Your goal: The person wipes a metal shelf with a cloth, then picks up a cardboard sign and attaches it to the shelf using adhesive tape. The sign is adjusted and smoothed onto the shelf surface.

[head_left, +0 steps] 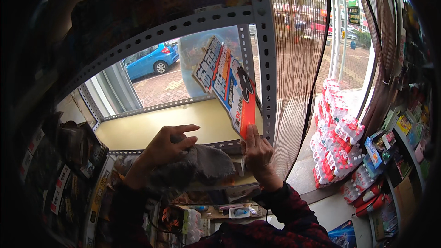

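A flat cut-out printed sign (232, 89) in blue, white and red leans tilted over the right end of a pale yellow shelf board (151, 126). My right hand (258, 151) pinches its lower corner between thumb and fingers. Further left, my left hand (167, 149) has its index finger and thumb stretched out over the shelf's front edge. Its other fingers are partly hidden and curl on a fluffy grey cloth (211, 161), which hangs below the hand along that edge.
A perforated grey metal upright (265, 59) stands right of the sign. Beyond it hangs a brown mesh curtain (294, 64). Wrapped red-and-white bottle packs (335, 142) are stacked by the doorway. Dark packaged goods (69, 165) fill the left side; lower shelves hold more goods.
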{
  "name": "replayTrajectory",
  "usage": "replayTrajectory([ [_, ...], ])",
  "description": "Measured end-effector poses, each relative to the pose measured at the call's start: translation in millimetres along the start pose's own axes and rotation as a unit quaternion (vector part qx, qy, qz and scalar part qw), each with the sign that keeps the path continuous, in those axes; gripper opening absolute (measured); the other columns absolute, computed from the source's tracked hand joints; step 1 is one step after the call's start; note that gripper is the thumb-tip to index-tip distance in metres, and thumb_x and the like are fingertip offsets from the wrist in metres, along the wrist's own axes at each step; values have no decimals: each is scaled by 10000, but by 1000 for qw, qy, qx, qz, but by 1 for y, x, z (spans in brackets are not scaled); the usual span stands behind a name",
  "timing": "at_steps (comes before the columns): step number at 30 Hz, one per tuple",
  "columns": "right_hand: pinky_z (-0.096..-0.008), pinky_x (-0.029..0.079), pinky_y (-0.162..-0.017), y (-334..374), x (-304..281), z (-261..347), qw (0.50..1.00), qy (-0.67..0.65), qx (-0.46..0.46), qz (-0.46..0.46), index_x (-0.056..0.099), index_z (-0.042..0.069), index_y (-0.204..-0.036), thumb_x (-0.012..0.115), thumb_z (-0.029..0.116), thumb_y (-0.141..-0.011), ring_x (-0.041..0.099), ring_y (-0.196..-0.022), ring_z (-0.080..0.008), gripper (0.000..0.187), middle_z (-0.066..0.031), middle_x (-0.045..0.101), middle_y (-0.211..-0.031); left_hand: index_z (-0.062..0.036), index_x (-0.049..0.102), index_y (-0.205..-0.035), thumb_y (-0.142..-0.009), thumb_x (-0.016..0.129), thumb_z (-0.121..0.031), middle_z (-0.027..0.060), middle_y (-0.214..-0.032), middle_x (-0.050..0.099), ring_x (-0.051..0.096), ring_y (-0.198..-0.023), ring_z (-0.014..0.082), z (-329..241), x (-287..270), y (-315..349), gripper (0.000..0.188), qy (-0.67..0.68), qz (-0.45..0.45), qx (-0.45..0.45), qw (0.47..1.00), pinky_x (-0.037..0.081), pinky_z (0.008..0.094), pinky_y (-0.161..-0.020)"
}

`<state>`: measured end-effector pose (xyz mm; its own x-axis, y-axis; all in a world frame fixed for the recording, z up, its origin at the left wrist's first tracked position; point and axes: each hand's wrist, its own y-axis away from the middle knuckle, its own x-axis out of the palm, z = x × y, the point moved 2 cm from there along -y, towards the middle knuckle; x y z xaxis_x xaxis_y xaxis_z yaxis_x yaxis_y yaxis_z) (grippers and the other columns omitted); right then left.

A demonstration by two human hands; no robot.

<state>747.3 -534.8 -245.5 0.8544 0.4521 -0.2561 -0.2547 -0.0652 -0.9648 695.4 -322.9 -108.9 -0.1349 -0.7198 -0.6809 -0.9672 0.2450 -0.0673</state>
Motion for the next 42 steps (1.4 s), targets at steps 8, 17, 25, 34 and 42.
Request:
replayTrajectory([
  [8, -250, 487, -537, -6, 1, -10, 1000, 18, 19, -2, 500, -136, -1101, 571, 101, -786, 611, -531, -177, 400, -270, 607, -989, -29, 486, -1258, -842, 589, -410, 165, -955, 644, 609, -854, 172, -52, 20, -57, 574, -65, 36, -11, 997, 459, 307, -806],
  [17, -236, 430, -490, 12, -47, -30, 992, -116, -54, 12, 549, -112, -1064, 569, 127, -822, 566, -532, -139, 342, -231, 627, -966, 32, 592, -1035, -826, 591, -397, 200, -975, 626, 608, -906, 239, -87, 48, -91, 478, -125, 26, -70, 989, 468, 322, -792],
  [25, -337, 461, -533, 8, -21, -140, 942, -243, 232, -11, 605, -15, -913, 545, 58, -831, 611, -615, -267, 125, -154, 636, -797, 80, 573, -982, -812, 636, -328, 193, -950, 613, 604, -887, 232, -107, 70, -90, 447, -136, -55, -110, 983, 464, 321, -795],
  [34, -332, 502, -621, -35, 42, -182, 885, -395, 242, 50, 609, -28, -923, 554, 93, -844, 634, -715, -303, 155, -174, 637, -853, 9, 622, -933, -797, 586, -162, 51, -765, 618, 563, -750, 99, -138, 83, -100, 222, -124, 29, -94, 987, 445, 262, -693],
  [42, -329, 508, -639, -63, 50, -171, 865, -459, 192, 68, 616, -35, -931, 563, 83, -835, 641, -739, -307, 161, -186, 640, -866, -22, 618, -1045, -834, 590, -166, 121, -924, 654, 586, -882, 157, -142, 82, -105, 258, -146, 69, -71, 984, 434, 284, -816],
])
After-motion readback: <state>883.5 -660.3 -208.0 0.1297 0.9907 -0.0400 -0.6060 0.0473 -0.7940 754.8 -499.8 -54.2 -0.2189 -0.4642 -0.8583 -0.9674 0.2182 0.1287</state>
